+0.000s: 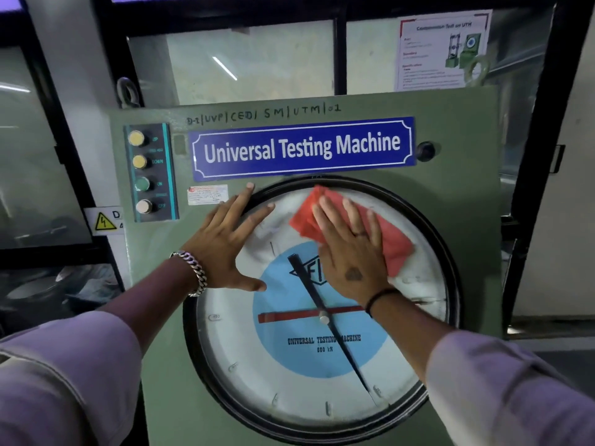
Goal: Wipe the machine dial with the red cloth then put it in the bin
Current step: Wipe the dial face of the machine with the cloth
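A large round dial (309, 375) with a black rim, white face and blue centre fills the front of a green machine. The red cloth (397, 244) lies flat on the dial's upper right part. My right hand (349, 249) presses flat on the cloth with fingers spread, pinning it to the glass. My left hand (225, 243) rests flat on the dial's upper left rim, fingers apart, holding nothing. No bin is in view.
A blue "Universal Testing Machine" sign (302, 148) sits above the dial. A button panel (149, 172) with two yellow, one green and one white button is at the upper left. A yellow warning sticker (104, 222) is to the left. Glass panes stand behind.
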`<action>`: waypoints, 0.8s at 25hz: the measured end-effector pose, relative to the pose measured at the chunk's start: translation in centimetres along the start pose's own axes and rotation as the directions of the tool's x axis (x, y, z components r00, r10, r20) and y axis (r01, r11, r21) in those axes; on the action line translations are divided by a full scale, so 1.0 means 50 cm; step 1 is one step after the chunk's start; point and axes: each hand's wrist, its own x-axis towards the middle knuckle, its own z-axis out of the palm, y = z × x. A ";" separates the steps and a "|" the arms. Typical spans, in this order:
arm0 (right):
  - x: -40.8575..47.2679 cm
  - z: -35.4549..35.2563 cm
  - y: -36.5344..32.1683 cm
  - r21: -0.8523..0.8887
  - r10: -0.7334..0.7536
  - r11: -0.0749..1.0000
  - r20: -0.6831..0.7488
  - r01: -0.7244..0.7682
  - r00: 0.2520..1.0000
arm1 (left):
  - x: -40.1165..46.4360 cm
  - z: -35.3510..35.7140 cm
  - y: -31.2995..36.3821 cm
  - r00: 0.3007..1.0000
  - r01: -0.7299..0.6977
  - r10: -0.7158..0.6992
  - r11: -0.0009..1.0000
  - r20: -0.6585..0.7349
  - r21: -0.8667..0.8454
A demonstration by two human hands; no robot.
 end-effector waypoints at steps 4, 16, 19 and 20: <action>-0.008 0.038 -0.139 0.016 -0.320 0.947 0.104 0.320 0.942 | -0.053 0.034 -0.017 0.997 0.046 -0.051 0.996 -0.062 -0.082; -0.096 0.063 -0.121 -0.022 -0.440 0.894 0.137 0.447 0.888 | -0.175 0.081 -0.002 0.968 0.240 -0.251 0.939 -0.014 -0.245; -0.071 0.043 -0.038 -0.056 -0.525 0.840 0.170 0.540 0.834 | -0.180 0.081 0.004 0.965 0.256 -0.264 0.937 -0.001 -0.238; -0.022 0.038 -0.030 -0.060 -0.453 0.884 0.131 0.463 0.882 | -0.180 0.081 0.004 0.963 0.262 -0.269 0.937 0.001 -0.233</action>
